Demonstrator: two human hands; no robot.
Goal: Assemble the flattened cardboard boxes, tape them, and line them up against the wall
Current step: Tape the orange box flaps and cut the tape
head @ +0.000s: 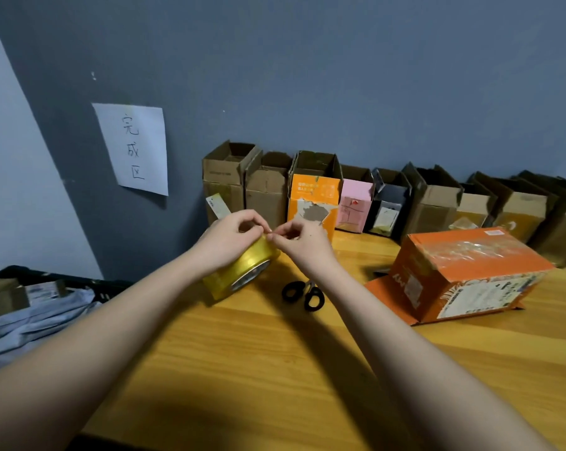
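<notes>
At frame centre, the left hand [229,242] grips one tape roll [242,271] while the right hand [299,240] pinches at its loose end; the end may tear or restick. One pair of scissors [303,292] lies on the surface [242,353]. One orange box [464,271] lies at right; roughly nine boxes [356,193] line the wall [307,76].

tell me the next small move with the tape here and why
Probably peel a strip free: the left hand holds the yellow tape roll while the right hand pinches at its edge. The orange box lies beside them, seemingly awaiting tape, and the scissors are close.
</notes>
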